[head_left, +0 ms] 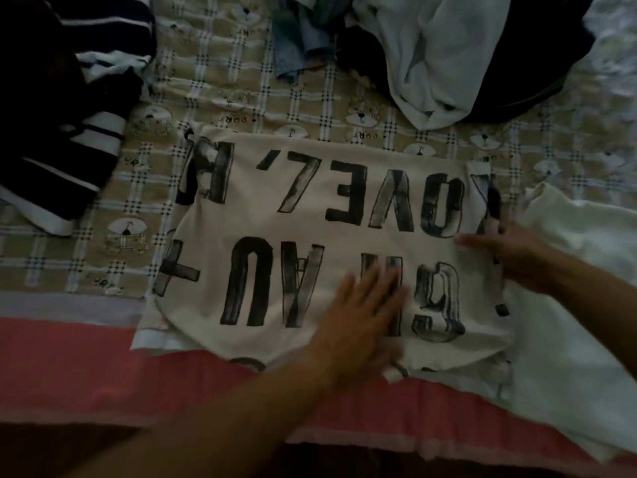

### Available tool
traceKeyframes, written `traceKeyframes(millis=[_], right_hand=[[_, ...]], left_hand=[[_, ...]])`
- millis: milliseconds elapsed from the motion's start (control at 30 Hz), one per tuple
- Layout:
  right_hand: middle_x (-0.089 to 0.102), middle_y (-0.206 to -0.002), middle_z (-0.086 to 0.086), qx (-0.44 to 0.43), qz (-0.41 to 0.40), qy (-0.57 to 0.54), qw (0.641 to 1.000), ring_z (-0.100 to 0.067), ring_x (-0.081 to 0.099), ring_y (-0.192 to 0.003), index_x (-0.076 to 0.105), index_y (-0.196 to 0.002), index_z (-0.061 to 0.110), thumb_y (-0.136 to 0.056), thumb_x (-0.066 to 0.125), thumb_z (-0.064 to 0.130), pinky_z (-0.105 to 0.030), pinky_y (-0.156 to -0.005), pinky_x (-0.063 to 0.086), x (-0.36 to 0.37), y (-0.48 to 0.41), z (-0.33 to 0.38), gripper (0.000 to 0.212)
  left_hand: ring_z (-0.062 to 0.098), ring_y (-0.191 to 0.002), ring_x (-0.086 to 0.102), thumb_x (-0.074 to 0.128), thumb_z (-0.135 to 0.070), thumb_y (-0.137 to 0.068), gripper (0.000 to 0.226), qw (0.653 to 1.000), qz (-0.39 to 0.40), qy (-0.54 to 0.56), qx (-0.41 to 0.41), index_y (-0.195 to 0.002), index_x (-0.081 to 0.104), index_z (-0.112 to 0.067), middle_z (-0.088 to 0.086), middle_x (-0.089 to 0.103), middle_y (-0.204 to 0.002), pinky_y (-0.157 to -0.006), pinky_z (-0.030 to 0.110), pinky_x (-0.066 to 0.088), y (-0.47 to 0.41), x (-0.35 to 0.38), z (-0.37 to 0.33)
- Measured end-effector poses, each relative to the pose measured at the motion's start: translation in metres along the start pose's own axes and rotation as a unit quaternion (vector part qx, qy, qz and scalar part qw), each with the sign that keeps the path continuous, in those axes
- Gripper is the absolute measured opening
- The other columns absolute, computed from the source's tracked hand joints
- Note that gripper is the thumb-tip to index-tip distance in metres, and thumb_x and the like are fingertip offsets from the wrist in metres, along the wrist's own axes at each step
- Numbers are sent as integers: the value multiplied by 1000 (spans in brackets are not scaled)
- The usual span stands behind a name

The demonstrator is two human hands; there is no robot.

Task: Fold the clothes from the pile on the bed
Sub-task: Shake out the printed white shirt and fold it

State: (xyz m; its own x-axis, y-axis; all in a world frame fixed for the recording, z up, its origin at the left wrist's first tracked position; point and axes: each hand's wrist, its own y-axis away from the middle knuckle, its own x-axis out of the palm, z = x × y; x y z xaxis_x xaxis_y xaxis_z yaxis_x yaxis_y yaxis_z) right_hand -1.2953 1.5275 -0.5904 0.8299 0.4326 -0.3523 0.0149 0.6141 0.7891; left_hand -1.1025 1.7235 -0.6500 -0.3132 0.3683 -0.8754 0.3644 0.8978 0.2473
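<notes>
cream lettered shirt (310,215) | folded flat, near bed edge | pile (431,53) | heaped beyond

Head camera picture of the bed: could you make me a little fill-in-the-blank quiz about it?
The left hand lies flat on a cream shirt printed with large ___ letters.
The right hand touches the shirt at its ___ edge.
The dark garment at the far left carries ___ stripes.
Missing words: black; right; white.
</notes>
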Motion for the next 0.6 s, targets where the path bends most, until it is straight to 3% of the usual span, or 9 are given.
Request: traceKeyframes(millis=[67, 133, 167, 233, 300, 367, 433, 533, 600], right_hand=[[65, -116, -3, 18, 32, 29, 999, -28, 61, -105, 55, -124, 26, -56, 87, 29, -54, -94, 50, 2, 12, -4, 75], [62, -117, -2, 20, 46, 68, 996, -27, 61, -104, 47, -133, 24, -48, 93, 28, -50, -88, 54, 2, 19, -1, 96], [62, -116, -2, 15, 50, 79, 995, -25, 62, -102, 45, -134, 22, -50, 93, 25, -47, -84, 56, 2, 23, 2, 97], [62, -102, -3, 5, 49, 67, 997, -21, 64, -88, 44, -125, 17, -68, 83, 11, -36, -64, 57, 9, 42, 19, 70], [63, -100, -6, -10, 45, 51, 998, -24, 66, -84, 44, -122, 16, -74, 76, 8, -33, -53, 56, 19, 58, 39, 58], [64, -103, -7, -20, 51, 40, 998, -29, 66, -88, 47, -121, 21, -75, 75, 9, -40, -56, 56, 36, 80, 65, 56], [65, -102, -4, -47, 59, 28, 997, -28, 66, -90, 50, -118, 24, -76, 75, 8, -40, -61, 56, 58, 101, 92, 51], [66, -101, -4, -97, 134, 22, 986, -24, 68, -88, 53, -111, 24, -77, 76, 8, -37, -65, 60, 114, 138, 137, 44], [65, -111, -11, -119, 245, 9, 962, -27, 69, -95, 52, -119, 20, -77, 77, 9, -43, -79, 60, 155, 162, 158, 50]], left_hand=[[35, -149, -14, 37, -64, -92, 85, 999, 37, -24, 2, -157, 2, -22, 12, -11, -164, -118, 61, 8, 9, 31, -17], [36, -150, -13, 36, -68, -90, 87, 999, 45, -22, 13, -157, 3, -22, 11, -10, -164, -117, 59, 4, 11, 39, -13], [33, -150, -14, 33, -68, -91, 86, 998, 49, -19, 30, -157, 3, -23, 10, -10, -164, -117, 57, 0, 12, 34, -7], [24, -149, -19, 27, -67, -93, 81, 997, 53, 20, 48, -157, 1, -25, 3, -13, -164, -121, 50, -8, 18, 15, 11], [12, -150, -14, 28, -65, -95, 76, 986, 61, 152, 3, -157, 5, -28, -4, -7, -165, -123, 37, -3, 32, -14, 28], [3, -148, 11, 33, -64, -94, 68, 925, 61, 360, -104, -154, 19, -34, -10, 15, -163, -120, 30, 18, 45, -47, 41], [-3, -133, 40, 33, -65, -93, 58, 826, 25, 531, -189, -143, 39, -38, -15, 42, -149, -108, 27, 36, 50, -78, 59], [10, -113, 63, 30, -59, -96, 43, 711, -53, 642, -281, -119, 58, -35, -10, 66, -120, -91, 32, 50, 56, -124, 98], [17, -106, 67, 28, -54, -98, 45, 683, -111, 657, -300, -114, 63, -31, -2, 71, -112, -85, 36, 53, 68, -151, 124]])
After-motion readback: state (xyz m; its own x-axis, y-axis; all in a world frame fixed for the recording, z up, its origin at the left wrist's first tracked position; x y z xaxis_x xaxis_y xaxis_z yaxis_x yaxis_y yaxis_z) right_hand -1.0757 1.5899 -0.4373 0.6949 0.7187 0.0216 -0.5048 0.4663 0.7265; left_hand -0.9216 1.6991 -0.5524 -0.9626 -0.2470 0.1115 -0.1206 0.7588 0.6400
